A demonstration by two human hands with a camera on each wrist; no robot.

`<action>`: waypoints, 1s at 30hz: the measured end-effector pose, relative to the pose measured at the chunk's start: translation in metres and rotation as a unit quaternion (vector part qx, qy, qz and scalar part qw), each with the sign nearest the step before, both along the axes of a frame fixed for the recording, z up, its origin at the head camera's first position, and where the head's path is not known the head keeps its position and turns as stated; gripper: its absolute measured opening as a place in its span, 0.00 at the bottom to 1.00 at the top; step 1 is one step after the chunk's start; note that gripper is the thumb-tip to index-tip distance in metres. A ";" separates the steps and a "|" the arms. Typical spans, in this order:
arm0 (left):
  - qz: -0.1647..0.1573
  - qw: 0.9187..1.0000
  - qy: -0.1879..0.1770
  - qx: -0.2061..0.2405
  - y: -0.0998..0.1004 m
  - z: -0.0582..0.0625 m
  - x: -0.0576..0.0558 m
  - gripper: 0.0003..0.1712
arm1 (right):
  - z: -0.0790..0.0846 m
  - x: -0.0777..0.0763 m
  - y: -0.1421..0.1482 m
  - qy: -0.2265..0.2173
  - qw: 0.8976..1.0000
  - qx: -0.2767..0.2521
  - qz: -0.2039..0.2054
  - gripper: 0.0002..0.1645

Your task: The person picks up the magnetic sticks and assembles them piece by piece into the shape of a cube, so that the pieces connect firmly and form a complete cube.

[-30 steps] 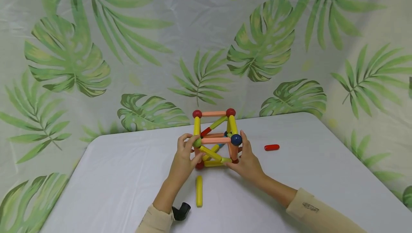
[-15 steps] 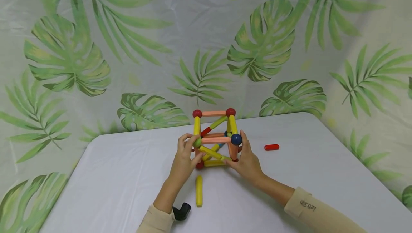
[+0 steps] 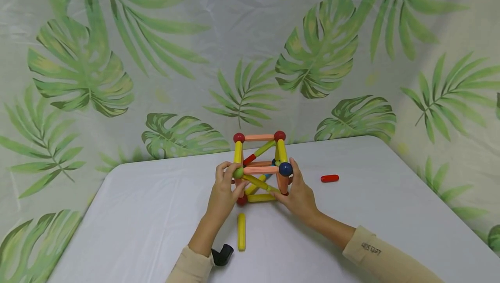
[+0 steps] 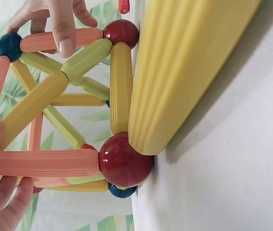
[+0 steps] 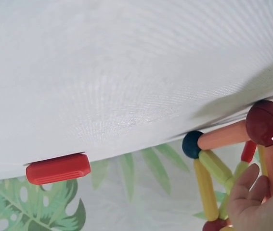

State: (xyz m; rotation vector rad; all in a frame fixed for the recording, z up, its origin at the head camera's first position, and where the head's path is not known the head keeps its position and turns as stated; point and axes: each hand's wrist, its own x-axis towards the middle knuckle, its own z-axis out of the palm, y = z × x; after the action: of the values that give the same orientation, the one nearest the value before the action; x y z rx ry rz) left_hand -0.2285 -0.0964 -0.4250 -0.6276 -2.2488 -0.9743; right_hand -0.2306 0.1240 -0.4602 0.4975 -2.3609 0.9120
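A cube frame of magnetic building rods and balls stands on the table, with a blue ball [image 3: 285, 169] at its front upper right corner. My left hand [image 3: 222, 192] grips the front left side by the green ball [image 3: 238, 172] and a pink rod [image 4: 45, 162]. My right hand [image 3: 300, 198] grips the right upright, a pink rod [image 4: 61, 39]. Its thumb lies at the lower end of the front diagonal. A yellow rod [image 4: 32, 109] and a lime rod [image 4: 87, 60] meet end to end along that diagonal, slightly bent where they join. My left thumb touches the diagonal's upper end.
One loose yellow rod [image 3: 241, 231] lies in front of the cube. A short red rod [image 3: 330, 179] lies to its right. A black curved object [image 3: 223, 255] is beside the left sleeve. A leaf-patterned cloth [image 3: 242, 35] hangs behind the white table [image 3: 156, 213].
The joint of the front diagonal has shifted slightly upward and inward, and the diagonal looks straighter. Both hands keep their hold on the cube, almost unmoved.
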 end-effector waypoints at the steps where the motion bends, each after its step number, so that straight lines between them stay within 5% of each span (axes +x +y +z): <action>1: 0.002 1.000 0.001 0.000 0.000 0.000 0.000 0.31 | 0.000 0.000 0.000 -0.001 1.000 -0.002 0.001 0.69; 7: -0.005 1.000 -0.015 0.005 -0.003 0.000 0.000 0.33 | 0.006 0.001 0.001 -0.030 0.999 -0.001 0.016 0.66; 15: -0.046 0.986 -0.141 0.075 -0.011 -0.004 0.003 0.36 | 0.021 -0.001 0.019 -0.014 0.994 -0.049 0.099 0.49; 19: -0.043 0.984 -0.158 0.074 -0.011 -0.006 0.005 0.35 | 0.024 -0.003 0.026 -0.017 0.991 -0.038 0.125 0.42; 23: -0.040 0.978 -0.189 0.075 -0.008 -0.004 0.010 0.38 | 0.029 0.000 0.034 -0.051 0.990 -0.030 0.128 0.45; 27: 0.008 0.965 -0.260 0.012 -0.009 -0.002 0.022 0.41 | 0.036 0.000 0.053 -0.055 0.989 -0.029 0.132 0.45; 30: 0.035 0.940 -0.329 -0.088 -0.012 -0.008 0.033 0.41 | 0.038 -0.005 0.076 -0.032 0.993 -0.020 0.111 0.33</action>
State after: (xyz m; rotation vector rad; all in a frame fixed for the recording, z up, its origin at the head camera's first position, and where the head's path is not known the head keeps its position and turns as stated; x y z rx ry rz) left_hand -0.1955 -0.1083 -0.4330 -0.3102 -2.9485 -1.0625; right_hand -0.2360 0.2003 -0.4217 0.7359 -2.3727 1.0855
